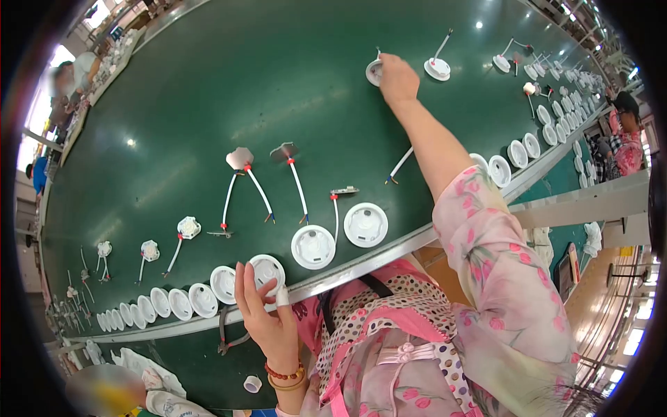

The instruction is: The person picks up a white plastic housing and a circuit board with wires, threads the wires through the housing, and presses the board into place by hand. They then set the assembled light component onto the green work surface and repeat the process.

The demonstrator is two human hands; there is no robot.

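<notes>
My right hand [399,78] reaches far out over the green work surface, its fingers closed at the edge of a white round lamp housing [374,72] with a short wire above it. A finished-looking white disc with a wire [437,68] lies just right of that hand. My left hand [267,326] is at the table's near edge, fingers stretched and apart, white tape round one digit. Its fingers overlap a white round housing [267,270] in the row along the edge. Two more housings, one nearer [313,247] and one beside it [366,224], lie face up to the right.
Several small boards with white wires and red ties, such as one hexagonal board [240,158], lie across the green table [187,118]. Pliers [224,339] and a small tape roll [252,383] are below the metal edge [361,267]. Other people [629,139] work along both sides.
</notes>
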